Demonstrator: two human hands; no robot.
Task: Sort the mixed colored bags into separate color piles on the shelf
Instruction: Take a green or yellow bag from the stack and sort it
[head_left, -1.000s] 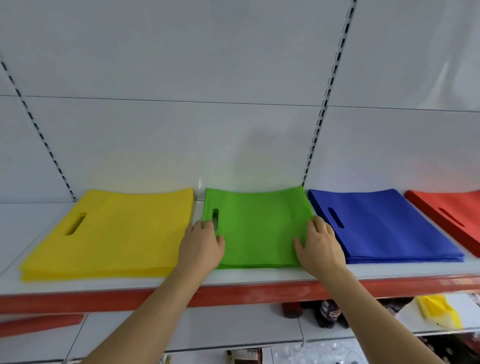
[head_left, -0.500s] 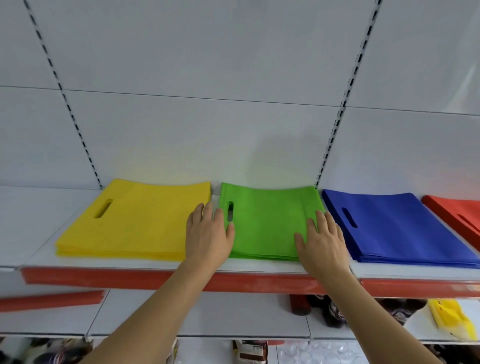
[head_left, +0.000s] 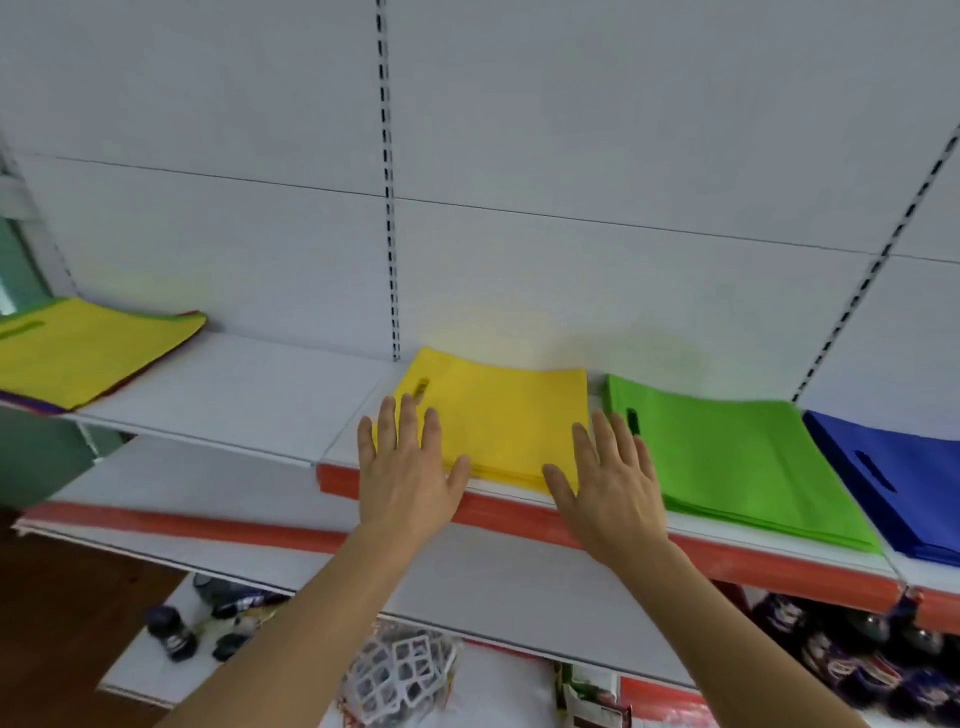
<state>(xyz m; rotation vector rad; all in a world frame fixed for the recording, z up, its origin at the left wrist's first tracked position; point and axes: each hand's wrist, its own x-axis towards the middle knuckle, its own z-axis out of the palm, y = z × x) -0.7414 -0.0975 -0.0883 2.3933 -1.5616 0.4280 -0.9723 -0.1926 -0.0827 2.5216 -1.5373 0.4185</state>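
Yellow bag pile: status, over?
Left hand and right hand open, flanking flat yellow fabric bag pile. Mixed-colour stack unsorted, far left. Nothing blocking.

White shelf (head_left: 234, 395), yellow pile (head_left: 509, 415), green pile (head_left: 727, 457), blue pile (head_left: 893, 467), seemingly mixed stack (head_left: 78, 348) far left

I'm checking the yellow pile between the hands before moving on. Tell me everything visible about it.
The yellow pile is a flat stack of thin, fabric-like bags, each apparently with a slot handle cut near its far left corner. It lies on the white shelf, left of the green pile. The left hand and the right hand lie open at its front corners.
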